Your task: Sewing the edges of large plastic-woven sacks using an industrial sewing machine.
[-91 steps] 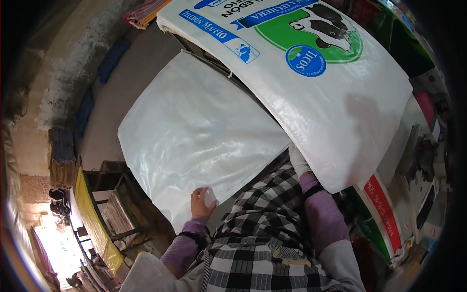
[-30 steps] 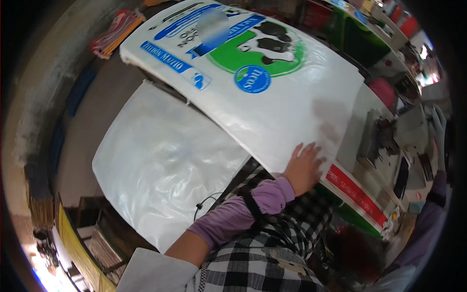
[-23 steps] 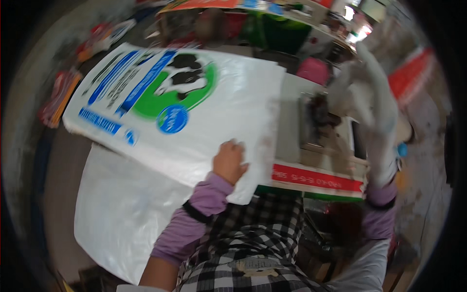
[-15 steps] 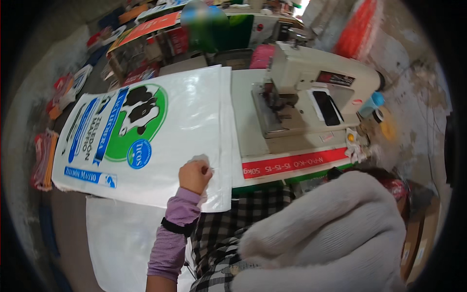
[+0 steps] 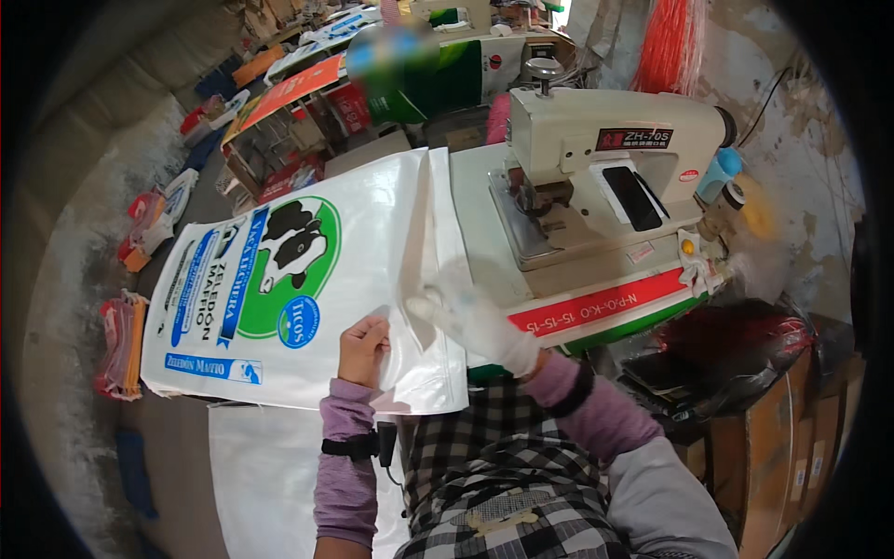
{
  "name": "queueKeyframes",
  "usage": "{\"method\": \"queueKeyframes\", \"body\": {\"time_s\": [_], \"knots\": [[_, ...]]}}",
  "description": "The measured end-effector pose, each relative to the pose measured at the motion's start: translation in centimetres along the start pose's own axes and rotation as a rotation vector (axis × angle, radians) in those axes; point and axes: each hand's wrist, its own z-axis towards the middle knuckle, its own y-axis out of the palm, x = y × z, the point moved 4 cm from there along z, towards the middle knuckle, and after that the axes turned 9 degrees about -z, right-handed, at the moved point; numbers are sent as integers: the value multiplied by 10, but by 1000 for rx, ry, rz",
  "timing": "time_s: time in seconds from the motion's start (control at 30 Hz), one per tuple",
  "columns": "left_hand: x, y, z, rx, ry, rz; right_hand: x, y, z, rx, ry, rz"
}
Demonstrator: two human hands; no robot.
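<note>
A white plastic sack [image 5: 368, 224] with a cow's head in a green circle and blue bands lies on top of other white sacks in front of me. My left hand [image 5: 365, 349], bare, rests at its near right part with the fingers curled together; what they pinch, if anything, is hidden. My right hand [image 5: 480, 321] wears a white glove and reaches to the sack's right edge, fingers stretched and apart, slightly blurred. Beside the fingers the sack's edge rises in a fold. To the right stands a cream sewing machine [image 5: 596, 140].
A dark phone [image 5: 631, 198] lies on the machine's bed. Behind it are a light blue cup [image 5: 717, 177] and red strands [image 5: 670, 47] hanging by the wall. Bundled straps [image 5: 119, 345] sit at the left, cardboard boxes [image 5: 759, 456] at the lower right. Farther off is another work table.
My gloved right hand has come from close to the camera down to the sack's right edge. The sack's right edge has lifted into a fold. My left hand stays at the sack.
</note>
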Motion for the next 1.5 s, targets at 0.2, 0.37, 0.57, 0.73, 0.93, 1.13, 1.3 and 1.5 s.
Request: {"method": "queueKeyframes", "body": {"time_s": [0.2, 0.37, 0.57, 0.73, 0.93, 1.13, 1.3, 1.5], "knots": [[44, 4, -11, 112, 173, 223, -9, 43, -20, -304, 302, 361], [56, 4, -19, 152, 280, 382, 5, 52, -43, -426, 740, 730], [19, 29, -34, -112, 85, 770, -10, 67, -50, -285, 852, 794], [24, 17, -36, -8, 185, 541, -14, 67, -55, -198, 808, 797], [61, 11, -57, 195, 519, 331, 2, 30, -50, -207, 117, -347], [55, 17, -66, 190, 371, 600, -75, 6, -27, 18, -333, -25], [7, -2, -80, 21, 105, 977, -70, 47, -83, -451, -311, 12], [23, 13, -125, 166, 297, 781, -80, 56, -101, -748, -173, 530]]}}
